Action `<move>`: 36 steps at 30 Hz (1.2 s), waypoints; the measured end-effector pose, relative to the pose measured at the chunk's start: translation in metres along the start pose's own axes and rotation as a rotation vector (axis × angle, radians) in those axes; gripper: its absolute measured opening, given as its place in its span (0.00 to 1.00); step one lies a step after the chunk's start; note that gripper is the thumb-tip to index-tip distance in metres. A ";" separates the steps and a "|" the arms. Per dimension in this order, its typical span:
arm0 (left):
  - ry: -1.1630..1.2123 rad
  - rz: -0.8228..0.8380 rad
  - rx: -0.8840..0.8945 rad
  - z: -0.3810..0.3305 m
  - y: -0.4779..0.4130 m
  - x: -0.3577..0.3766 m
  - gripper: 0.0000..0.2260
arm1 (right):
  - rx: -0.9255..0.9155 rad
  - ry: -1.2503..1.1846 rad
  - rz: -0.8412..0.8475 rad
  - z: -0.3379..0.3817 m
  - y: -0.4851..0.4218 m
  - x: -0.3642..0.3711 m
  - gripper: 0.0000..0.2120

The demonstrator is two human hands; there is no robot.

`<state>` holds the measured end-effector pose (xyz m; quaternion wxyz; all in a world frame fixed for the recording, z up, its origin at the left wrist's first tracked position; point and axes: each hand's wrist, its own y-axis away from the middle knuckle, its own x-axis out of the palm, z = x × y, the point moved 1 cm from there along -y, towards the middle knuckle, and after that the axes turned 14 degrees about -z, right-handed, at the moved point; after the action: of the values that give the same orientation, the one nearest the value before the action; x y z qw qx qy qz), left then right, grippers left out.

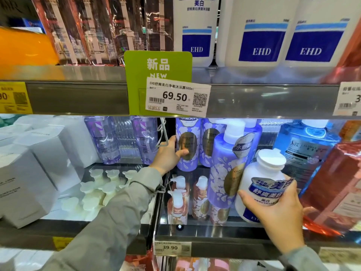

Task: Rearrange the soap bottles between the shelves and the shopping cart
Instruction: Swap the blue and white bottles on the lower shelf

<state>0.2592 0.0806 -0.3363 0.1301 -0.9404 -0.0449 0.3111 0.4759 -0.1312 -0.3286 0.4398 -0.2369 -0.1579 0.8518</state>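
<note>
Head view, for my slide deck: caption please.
Left hand grips a purple bottle; right hand holds a tilted white bottle.

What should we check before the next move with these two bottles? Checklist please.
1. Right hand grips white EHD bottle: ok.
2. Left hand grips purple floral bottle, thumb across its front: ok.
3. White EHD bottle clear of tall pump bottle: cannot tell, they overlap in view.
4. Free slot among upper-shelf EHD bottles: cannot tell.
5. Shopping cart in view: not ok.
</note>
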 end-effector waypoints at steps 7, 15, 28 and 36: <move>-0.077 -0.060 -0.061 -0.030 0.032 -0.017 0.18 | 0.002 0.001 -0.002 0.002 0.001 -0.001 0.36; 0.119 0.387 0.133 -0.065 0.102 -0.008 0.33 | -0.012 -0.008 -0.001 0.003 0.001 -0.002 0.35; 0.277 -0.008 0.152 -0.077 0.120 0.029 0.38 | -0.021 -0.005 -0.024 -0.001 0.001 0.000 0.36; 0.237 -0.022 0.156 -0.075 0.119 0.026 0.37 | -0.035 -0.004 -0.015 0.000 0.000 0.000 0.38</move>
<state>0.3258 -0.0454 -0.3257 0.2104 -0.9570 -0.0151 0.1989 0.4759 -0.1314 -0.3290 0.4417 -0.2420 -0.1755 0.8459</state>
